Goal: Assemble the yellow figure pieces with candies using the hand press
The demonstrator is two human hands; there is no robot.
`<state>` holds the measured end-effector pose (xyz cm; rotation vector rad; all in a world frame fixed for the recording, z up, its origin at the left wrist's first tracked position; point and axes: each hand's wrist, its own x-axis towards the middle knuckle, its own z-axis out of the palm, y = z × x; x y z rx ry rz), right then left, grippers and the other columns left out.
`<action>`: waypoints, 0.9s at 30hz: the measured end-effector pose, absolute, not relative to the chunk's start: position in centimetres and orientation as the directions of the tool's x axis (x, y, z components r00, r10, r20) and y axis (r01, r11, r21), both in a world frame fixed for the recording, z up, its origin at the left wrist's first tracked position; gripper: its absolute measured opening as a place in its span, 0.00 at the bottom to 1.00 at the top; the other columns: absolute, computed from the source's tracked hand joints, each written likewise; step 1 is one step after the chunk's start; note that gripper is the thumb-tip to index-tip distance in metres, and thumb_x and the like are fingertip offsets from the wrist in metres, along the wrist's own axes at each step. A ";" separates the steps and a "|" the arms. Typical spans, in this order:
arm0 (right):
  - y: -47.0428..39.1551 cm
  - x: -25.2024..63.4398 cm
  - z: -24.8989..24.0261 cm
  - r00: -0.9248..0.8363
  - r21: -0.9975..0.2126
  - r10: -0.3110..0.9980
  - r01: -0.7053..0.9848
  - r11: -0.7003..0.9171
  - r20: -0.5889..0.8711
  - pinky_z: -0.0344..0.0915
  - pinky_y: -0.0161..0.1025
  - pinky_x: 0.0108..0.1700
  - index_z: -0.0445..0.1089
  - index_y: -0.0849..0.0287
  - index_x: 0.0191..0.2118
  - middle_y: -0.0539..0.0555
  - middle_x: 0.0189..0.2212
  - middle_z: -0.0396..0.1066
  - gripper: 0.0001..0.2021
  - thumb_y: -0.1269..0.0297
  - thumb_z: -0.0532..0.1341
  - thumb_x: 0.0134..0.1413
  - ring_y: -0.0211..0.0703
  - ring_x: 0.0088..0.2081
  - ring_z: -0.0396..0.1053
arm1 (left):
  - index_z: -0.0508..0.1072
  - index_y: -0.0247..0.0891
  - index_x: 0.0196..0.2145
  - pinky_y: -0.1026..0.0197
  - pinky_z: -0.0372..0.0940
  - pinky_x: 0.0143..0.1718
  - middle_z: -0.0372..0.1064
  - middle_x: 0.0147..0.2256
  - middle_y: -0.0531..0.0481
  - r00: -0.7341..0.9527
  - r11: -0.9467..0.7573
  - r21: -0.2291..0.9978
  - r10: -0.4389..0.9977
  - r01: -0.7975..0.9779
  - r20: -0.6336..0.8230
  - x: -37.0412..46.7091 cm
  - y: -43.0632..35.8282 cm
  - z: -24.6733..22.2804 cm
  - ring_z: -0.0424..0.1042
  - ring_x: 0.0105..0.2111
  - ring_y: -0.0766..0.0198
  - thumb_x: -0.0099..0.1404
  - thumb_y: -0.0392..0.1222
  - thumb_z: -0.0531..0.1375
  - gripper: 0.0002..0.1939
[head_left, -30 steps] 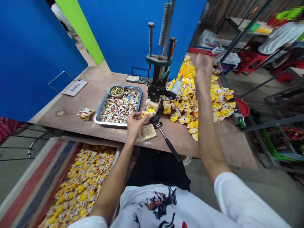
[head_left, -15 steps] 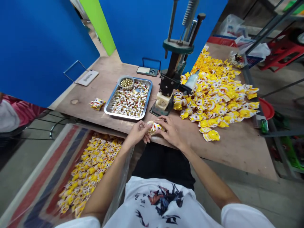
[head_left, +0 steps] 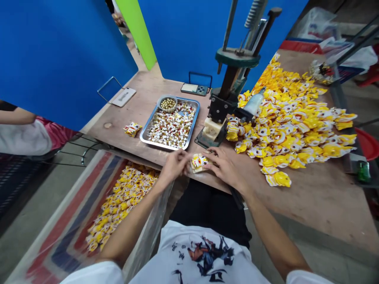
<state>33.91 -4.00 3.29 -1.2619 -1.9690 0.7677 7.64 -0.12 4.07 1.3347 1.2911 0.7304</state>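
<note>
A small yellow-and-white animal figurine (head_left: 199,161) with painted eyes lies on a cream block (head_left: 196,170) at the table's front edge. My right hand (head_left: 226,169) is curled over its right side, with thumb and fingers gripping it. Just left of the figurine is my left hand (head_left: 174,167), its fingertips drawn together and slightly blurred. Whatever the left fingers pinch is too small to make out. Behind the hands stands a hand press (head_left: 220,106) with a cream block (head_left: 213,128) under its head.
A metal tray (head_left: 194,122) holds many small white, red and gold parts and a bowl of gold beads (head_left: 168,104). Figurines are heaped at right (head_left: 284,130). One figurine (head_left: 132,129) lies left of the tray. A striped bag (head_left: 74,213) of figurines stands lower left. Blue partitions (head_left: 183,39) rise behind.
The view has shifted, so the table's things sit farther right. My left hand has drawn a little away from the figurine, baring more of it and its block. My right hand stays on it.
</note>
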 end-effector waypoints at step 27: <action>-2.3 31.4 7.6 -0.022 -0.892 0.934 0.288 0.348 0.358 0.74 0.44 0.57 0.84 0.53 0.52 0.55 0.50 0.83 0.12 0.56 0.65 0.76 0.48 0.51 0.80 | 0.83 0.36 0.47 0.53 0.82 0.47 0.81 0.40 0.47 0.316 0.148 0.980 0.944 -0.132 -0.100 6.8 5.1 8.1 0.85 0.37 0.58 0.56 0.57 0.81 0.29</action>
